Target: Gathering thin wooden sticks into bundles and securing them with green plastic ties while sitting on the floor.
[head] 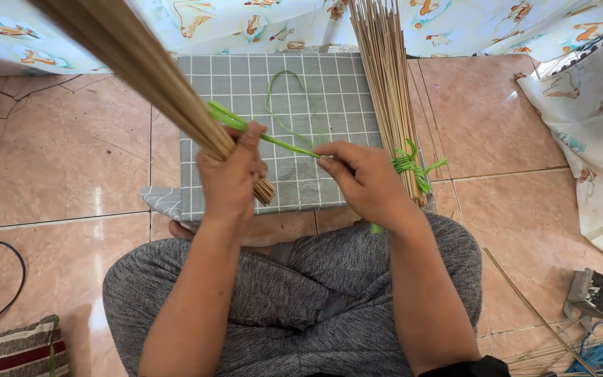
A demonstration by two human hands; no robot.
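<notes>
the left hand (230, 176) is closed around the light, stiff stick bundle (141, 66) near its cut end, over the grey checked mat (246, 77), while the right hand (366, 180) pinches the limp, slippery green strap (284, 144) taut; grip the bundle beside the strap wrap.

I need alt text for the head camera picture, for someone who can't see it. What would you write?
Seen from above, a seated person's left hand grips a bundle of thin sticks while the right hand pulls a green strap wound round it. A second tied stick bundle lies on a grey checked cushion on a pink tiled floor.
</notes>
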